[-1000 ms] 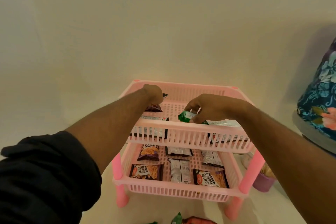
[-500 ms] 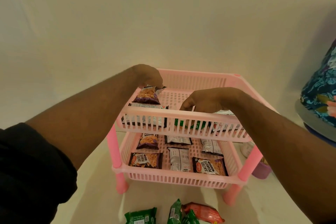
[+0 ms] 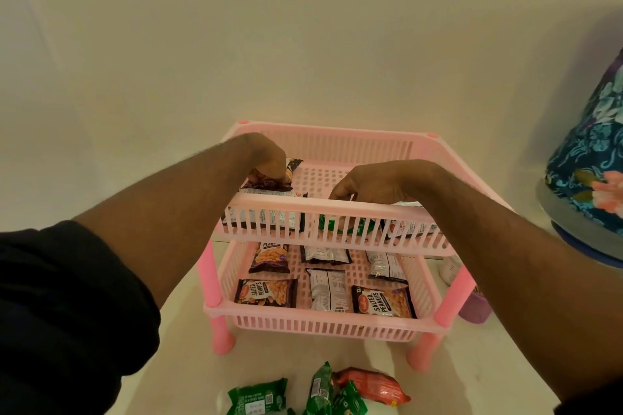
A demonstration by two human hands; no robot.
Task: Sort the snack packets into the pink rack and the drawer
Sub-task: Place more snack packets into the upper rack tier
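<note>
We're loading the pink rack (image 3: 333, 205) top tier: left hand (image 3: 266, 158) pinches a peanut packet (image 3: 269, 178), right hand (image 3: 374, 182) presses a green packet (image 3: 347, 224) down. Next, release and fetch the loose packets (image 3: 320, 391) on the near surface (image 3: 175, 381).

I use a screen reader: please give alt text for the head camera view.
Both hands reach into the pink rack's top tier: the left hand holds a peanut packet, the right hand is above a green packet.

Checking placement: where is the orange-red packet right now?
Head view, bottom centre-right: the orange-red packet lies on the surface in front of the pink rack, beside the green packets.
</note>
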